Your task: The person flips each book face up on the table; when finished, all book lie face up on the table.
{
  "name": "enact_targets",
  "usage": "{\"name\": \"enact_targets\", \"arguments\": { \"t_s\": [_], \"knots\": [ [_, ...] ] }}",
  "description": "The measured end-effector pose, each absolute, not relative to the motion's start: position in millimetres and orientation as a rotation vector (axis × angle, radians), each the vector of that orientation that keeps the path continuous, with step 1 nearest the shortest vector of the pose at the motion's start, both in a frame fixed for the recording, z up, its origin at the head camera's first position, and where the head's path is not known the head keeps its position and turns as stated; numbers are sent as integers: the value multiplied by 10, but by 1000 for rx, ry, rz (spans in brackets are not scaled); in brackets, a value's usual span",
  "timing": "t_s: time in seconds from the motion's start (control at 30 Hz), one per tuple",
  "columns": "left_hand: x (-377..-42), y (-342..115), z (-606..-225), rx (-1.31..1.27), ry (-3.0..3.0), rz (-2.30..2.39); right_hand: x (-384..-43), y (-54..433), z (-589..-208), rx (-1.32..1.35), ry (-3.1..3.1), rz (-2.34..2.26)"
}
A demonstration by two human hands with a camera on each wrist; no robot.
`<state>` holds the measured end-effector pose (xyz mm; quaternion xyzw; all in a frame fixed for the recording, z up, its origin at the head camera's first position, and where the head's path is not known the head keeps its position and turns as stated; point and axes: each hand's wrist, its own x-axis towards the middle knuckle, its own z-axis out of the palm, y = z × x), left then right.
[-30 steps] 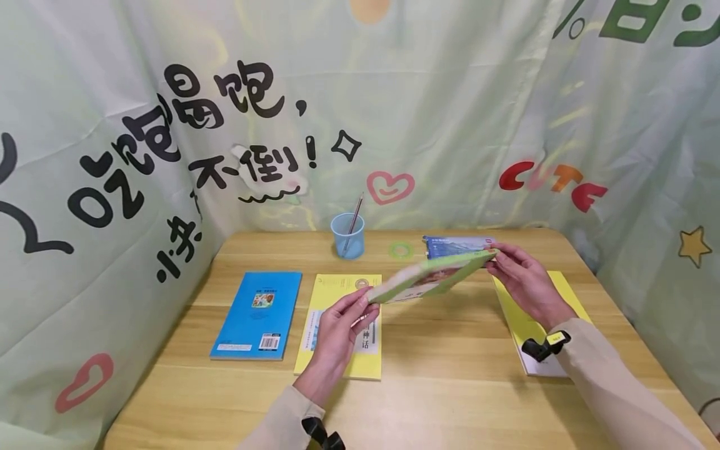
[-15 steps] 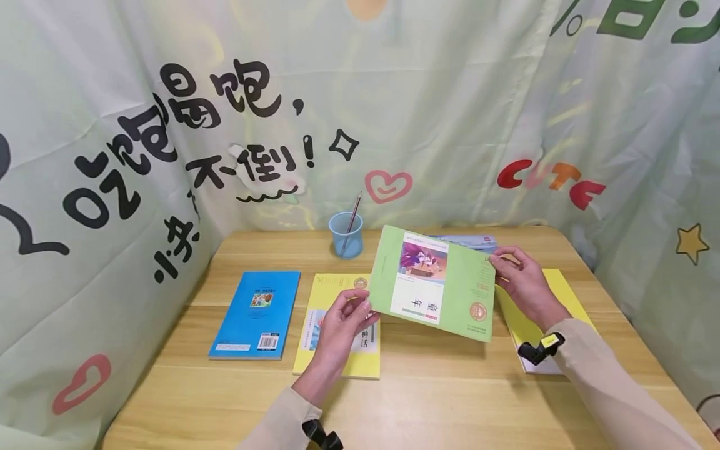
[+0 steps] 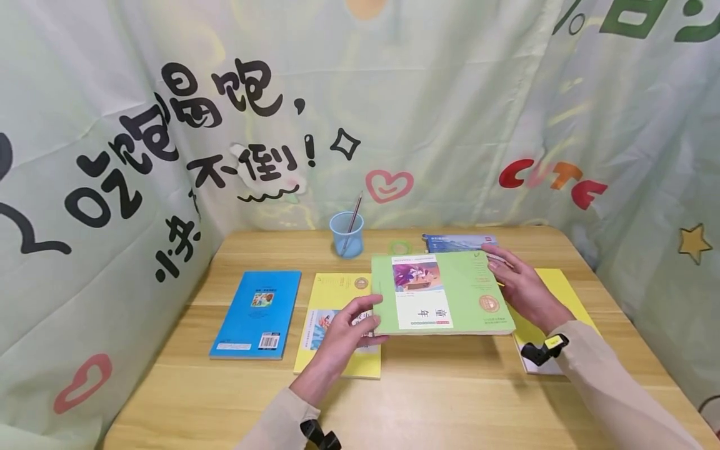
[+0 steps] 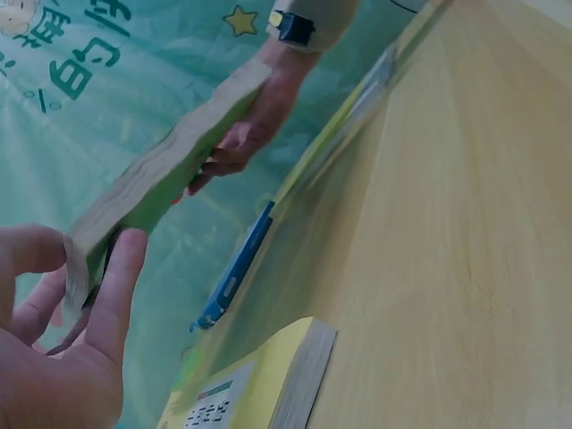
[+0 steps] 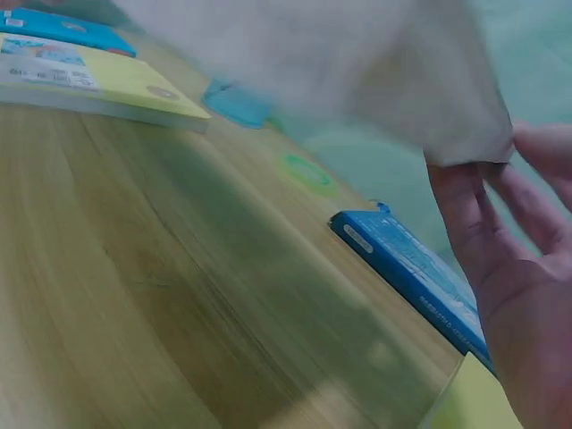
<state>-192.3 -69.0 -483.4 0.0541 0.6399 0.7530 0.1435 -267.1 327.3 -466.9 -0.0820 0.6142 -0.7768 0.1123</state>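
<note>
A green book with a white panel and a purple picture on its cover is held level above the table, its cover facing up and its lettering sideways. My left hand pinches its left end between thumb and fingers; the left wrist view shows this left hand on the book's spine end and page edges. At the far right corner, my right hand grips the book, and in the right wrist view the right hand has its fingers under the blurred pages.
On the wooden table lie a blue book, a yellow book partly behind the left hand, and another yellow book under the right arm. Further back are a blue cup with a pencil, a green ring and a blue box.
The green book, seen nearly edge-on a second ago, has turned its cover up and then tipped flatter, now sitting lower with its near edge showing. Both hands keep hold of it.
</note>
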Motion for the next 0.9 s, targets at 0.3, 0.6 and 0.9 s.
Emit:
{"name": "enact_targets", "arguments": {
  "t_s": [0.3,0.6,0.9],
  "knots": [
    [-1921,-675,-4824,129,1869,2119,-2646,3299,-4712,-208,1760,-2170],
    [-1871,-670,-4847,117,1892,2152,-2608,3300,-4743,-177,1736,-2131],
    [-1863,-654,-4833,70,1891,2164,-2606,3349,-4799,-352,1660,-2082]
  ]
}}
